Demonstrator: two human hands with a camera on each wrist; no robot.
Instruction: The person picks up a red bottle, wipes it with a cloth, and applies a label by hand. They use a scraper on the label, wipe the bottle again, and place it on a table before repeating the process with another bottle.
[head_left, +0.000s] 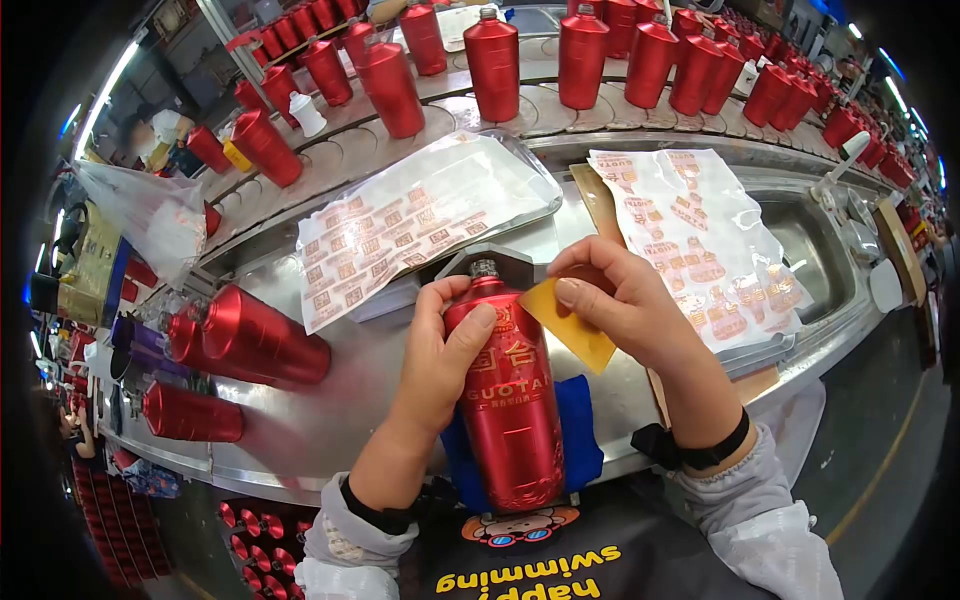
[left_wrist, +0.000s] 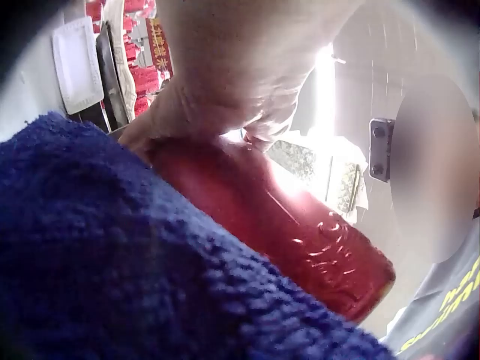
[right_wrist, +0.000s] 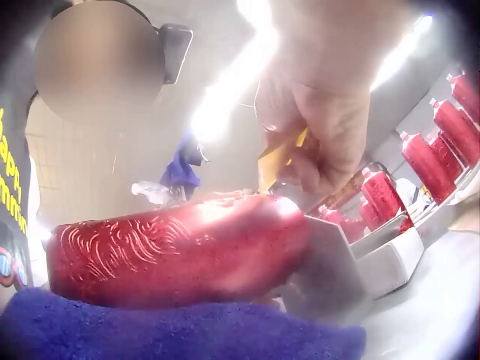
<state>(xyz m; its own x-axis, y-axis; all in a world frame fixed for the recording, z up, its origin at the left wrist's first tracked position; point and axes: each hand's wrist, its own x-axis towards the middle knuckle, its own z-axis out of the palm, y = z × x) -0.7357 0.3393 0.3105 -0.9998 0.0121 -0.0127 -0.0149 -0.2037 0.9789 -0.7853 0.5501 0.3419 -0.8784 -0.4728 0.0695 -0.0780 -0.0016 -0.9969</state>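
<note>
A red metallic bottle (head_left: 512, 430) with gold lettering lies on a blue towel (head_left: 584, 430), its neck pointing away from me. My left hand (head_left: 437, 345) grips it at the shoulder, thumb across the front near the round emblem. Between thumb and fingers, my right hand (head_left: 622, 298) pinches a thin flat yellow card (head_left: 572, 328), whose edge is right at the bottle's upper right side. In the right wrist view the card (right_wrist: 271, 163) stands over the shoulder end. The left wrist view shows the bottle's embossed base end (left_wrist: 337, 262) beside the towel (left_wrist: 150, 262).
Sticker sheets (head_left: 400, 225) lie on a tray at left, with more sheets (head_left: 690, 235) at right beside a sink (head_left: 815, 255). Red bottles (head_left: 265, 335) lie on the steel counter at left. Behind runs a curved conveyor (head_left: 450, 108) carrying many upright red bottles. A grey angled block (head_left: 505, 262) sits behind the neck.
</note>
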